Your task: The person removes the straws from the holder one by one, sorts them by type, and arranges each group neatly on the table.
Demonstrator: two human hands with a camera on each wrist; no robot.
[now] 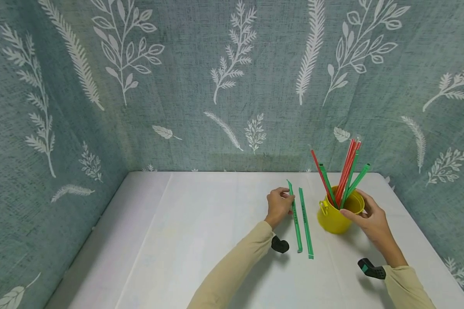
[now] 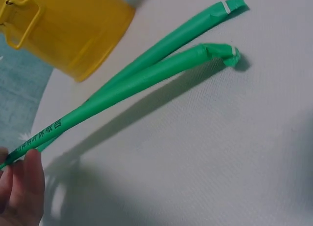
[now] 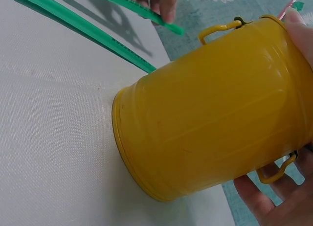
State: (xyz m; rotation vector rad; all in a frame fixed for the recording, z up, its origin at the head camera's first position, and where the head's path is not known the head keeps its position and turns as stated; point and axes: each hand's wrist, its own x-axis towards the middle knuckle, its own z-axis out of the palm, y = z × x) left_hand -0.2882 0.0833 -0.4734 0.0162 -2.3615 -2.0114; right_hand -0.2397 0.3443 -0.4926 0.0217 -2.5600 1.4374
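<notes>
**Left hand [image 1: 279, 205] pinching one green stick [image 1: 297, 229]; right hand [image 1: 374, 219] on yellow bucket [image 1: 332, 224]**

Directions from head view, 12 o'clock = far table edge.

Left: thumb and fingers pinch the green stick near its 12 o'clock end. Dark print on its wrapper. Stick runs from 12 toward 6, raised off the white table [image 1: 193, 240] at the pinched end, shadow beneath; contact at its 6 o'clock end not certain.

Second green stick [image 1: 306, 227] lies on the table, just beside the first at 3 o'clock, nearly parallel; no hand on it.

Bucket: at 3 o'clock from both sticks, apart from them. Right hand grips it from its 4 o'clock side, thumb at the rim, fingers round the outer wall. Small loop handle [image 1: 323, 208] at 9 o'clock. Cannot tell whether the base sits fully on the table.

Contents: red sticks [image 1: 347, 171] and further green sticks [image 1: 359, 179], tops fanned above the rim, leaning between 11 and 1 o'clock.

Leaf-patterned cloth [image 1: 193, 56] at 12 o'clock, beyond the table.
</notes>
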